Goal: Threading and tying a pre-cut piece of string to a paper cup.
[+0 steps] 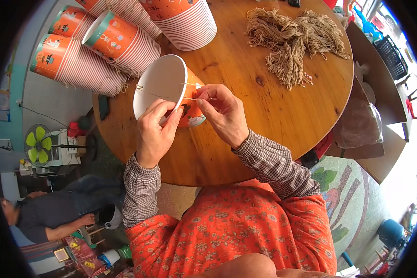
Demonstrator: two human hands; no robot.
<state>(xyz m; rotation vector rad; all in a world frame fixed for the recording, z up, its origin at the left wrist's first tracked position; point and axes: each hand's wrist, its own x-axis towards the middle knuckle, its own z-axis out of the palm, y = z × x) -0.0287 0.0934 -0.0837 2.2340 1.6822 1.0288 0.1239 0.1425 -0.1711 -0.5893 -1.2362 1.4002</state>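
A paper bucket (161,78), white inside with an orange printed outside, lies tilted over the wooden table with its mouth to the left. My left hand (155,132) grips its near rim, thumb outside and fingers reaching into the mouth. Beside the orange wall, my right hand (223,111) pinches a thin tan cord (190,98) between thumb and fingers. The cord runs to the bucket's side close to the rim. A strand also crosses the inside, and a small knot (139,87) shows at the far left of the rim.
Stacked orange-and-white buckets (85,60) lie along the table's left; another stack (190,28) stands at the back. A heap of tan cords (296,39) rests at the back right of the round table (245,134). Cardboard boxes (380,148) stand right. A person (55,208) sits at the left.
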